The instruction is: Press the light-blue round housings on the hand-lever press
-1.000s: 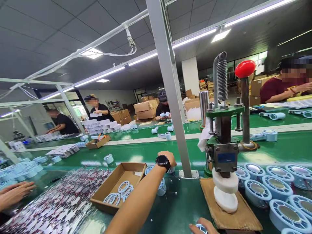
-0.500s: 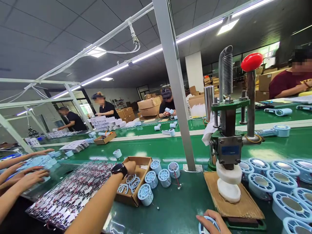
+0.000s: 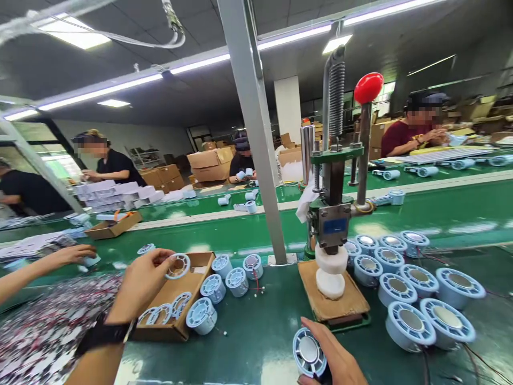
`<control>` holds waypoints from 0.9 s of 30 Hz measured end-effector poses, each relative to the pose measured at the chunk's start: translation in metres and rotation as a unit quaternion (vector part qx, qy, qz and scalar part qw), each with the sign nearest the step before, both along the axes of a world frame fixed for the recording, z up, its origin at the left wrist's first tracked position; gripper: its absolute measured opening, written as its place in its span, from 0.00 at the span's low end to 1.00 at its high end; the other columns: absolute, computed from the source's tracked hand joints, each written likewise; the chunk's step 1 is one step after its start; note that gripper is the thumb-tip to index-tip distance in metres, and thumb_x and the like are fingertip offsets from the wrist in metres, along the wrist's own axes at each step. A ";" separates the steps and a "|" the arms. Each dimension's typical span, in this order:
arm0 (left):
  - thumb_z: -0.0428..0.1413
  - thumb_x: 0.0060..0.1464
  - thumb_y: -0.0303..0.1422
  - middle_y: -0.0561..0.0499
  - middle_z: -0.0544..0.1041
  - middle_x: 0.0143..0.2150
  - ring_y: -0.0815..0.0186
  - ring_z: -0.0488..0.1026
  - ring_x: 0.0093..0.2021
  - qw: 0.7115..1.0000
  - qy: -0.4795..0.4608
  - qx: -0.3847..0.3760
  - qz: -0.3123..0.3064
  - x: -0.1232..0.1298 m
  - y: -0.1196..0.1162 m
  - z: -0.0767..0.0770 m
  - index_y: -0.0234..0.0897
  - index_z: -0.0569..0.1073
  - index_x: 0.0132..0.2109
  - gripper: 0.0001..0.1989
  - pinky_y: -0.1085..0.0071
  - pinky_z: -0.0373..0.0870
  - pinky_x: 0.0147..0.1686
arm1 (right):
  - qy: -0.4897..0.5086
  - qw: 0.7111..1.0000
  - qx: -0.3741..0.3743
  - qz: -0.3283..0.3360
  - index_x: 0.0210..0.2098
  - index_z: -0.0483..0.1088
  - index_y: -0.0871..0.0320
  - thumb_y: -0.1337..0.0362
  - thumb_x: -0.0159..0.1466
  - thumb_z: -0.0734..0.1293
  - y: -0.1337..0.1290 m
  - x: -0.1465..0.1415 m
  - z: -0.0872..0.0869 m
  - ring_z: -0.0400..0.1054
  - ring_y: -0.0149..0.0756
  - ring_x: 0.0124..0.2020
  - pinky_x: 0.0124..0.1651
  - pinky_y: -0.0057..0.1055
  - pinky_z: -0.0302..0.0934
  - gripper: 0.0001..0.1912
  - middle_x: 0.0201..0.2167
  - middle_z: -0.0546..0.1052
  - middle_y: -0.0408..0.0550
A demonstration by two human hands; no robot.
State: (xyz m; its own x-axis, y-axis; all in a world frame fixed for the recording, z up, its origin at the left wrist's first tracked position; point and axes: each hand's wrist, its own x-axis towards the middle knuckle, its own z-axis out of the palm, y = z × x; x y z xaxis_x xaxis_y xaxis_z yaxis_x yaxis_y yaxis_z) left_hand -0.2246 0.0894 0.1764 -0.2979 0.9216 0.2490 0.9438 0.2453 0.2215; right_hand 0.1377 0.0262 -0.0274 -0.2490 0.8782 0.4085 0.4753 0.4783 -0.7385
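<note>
My left hand [image 3: 140, 283], with a dark watch on its wrist, pinches a light blue plastic ring [image 3: 177, 266] by its left edge. It is above a cardboard box [image 3: 182, 332] where several similar rings [image 3: 181, 305] lie. At the bottom, my right hand [image 3: 336, 355] grips a light blue fan housing [image 3: 309, 350], its round metal centre facing up. Several fan housings [image 3: 237, 282] without a visible metal disc stand just right of the box. Beyond my right hand is a hand press [image 3: 335, 224] with a red knob and white round pads over a cardboard sheet.
Fan housings with metal discs [image 3: 411, 321] crowd the bench right of the press. Wired metal parts [image 3: 60, 321] spread across the lower left, near a co-worker's hand [image 3: 76, 255]. A grey post [image 3: 256, 133] rises behind the bench. People sit across the green conveyor [image 3: 192, 235].
My left hand has come up out of the box with a ring. My right hand has raised the fan housing further into view. The view has turned right.
</note>
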 end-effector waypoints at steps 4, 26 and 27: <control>0.53 0.52 0.48 0.53 0.81 0.32 0.62 0.77 0.33 0.965 -0.238 -0.019 -0.112 0.104 -0.043 -0.070 0.40 0.76 0.39 0.17 0.71 0.71 0.33 | 0.007 0.999 -0.023 -0.026 0.63 0.59 0.56 0.76 0.49 0.67 0.000 0.001 -0.002 0.67 0.39 0.58 0.56 0.27 0.65 0.42 0.58 0.69 0.50; 0.61 0.40 0.28 0.50 0.78 0.53 0.54 0.75 0.52 0.925 -0.292 0.062 -0.236 0.224 -0.075 -0.144 0.48 0.66 0.63 0.39 0.61 0.73 0.53 | 0.050 0.992 0.096 -0.065 0.64 0.54 0.57 0.67 0.54 0.64 0.003 0.004 -0.010 0.73 0.35 0.52 0.52 0.23 0.69 0.38 0.54 0.74 0.46; 0.60 0.40 0.28 0.49 0.78 0.53 0.53 0.74 0.53 0.925 -0.291 0.069 -0.235 0.229 -0.074 -0.144 0.47 0.67 0.62 0.38 0.60 0.73 0.53 | 0.060 0.992 0.085 -0.072 0.64 0.55 0.56 0.67 0.54 0.64 0.003 0.002 -0.012 0.73 0.36 0.51 0.51 0.23 0.69 0.38 0.54 0.74 0.46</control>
